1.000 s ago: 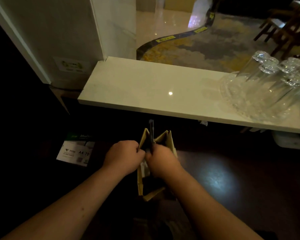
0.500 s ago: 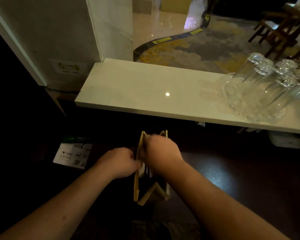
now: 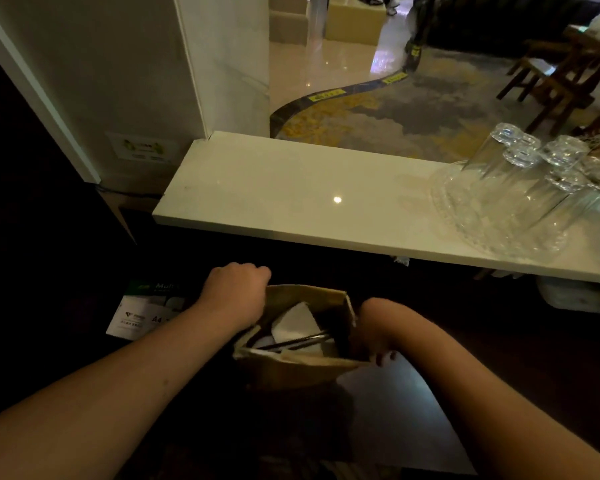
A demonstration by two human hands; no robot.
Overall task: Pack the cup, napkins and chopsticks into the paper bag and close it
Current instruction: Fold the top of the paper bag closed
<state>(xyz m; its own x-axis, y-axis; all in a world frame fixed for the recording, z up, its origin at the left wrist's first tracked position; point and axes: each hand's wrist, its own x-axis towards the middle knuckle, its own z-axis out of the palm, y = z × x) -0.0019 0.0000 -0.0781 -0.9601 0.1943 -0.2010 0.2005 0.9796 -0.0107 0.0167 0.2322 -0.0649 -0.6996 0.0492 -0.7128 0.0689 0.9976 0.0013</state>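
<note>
Dim foreground, bright beyond; glare on counter (image 3: pixel 337 199); corners perhaps warped.

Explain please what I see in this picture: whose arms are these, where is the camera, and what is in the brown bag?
There is no machine here. A person wears one camera on the head, looking forward and down, so the two bare arms are the person's own. The left hand grips the far left rim of the brown paper bag, and the right hand holds its right side, so the bag's mouth is open. Inside lie white napkins and dark chopsticks; a cup cannot be made out clearly. The bag stands on a dark surface, beside an A4 paper pack. Behind is a white counter with upturned glasses on a glass tray.
</note>
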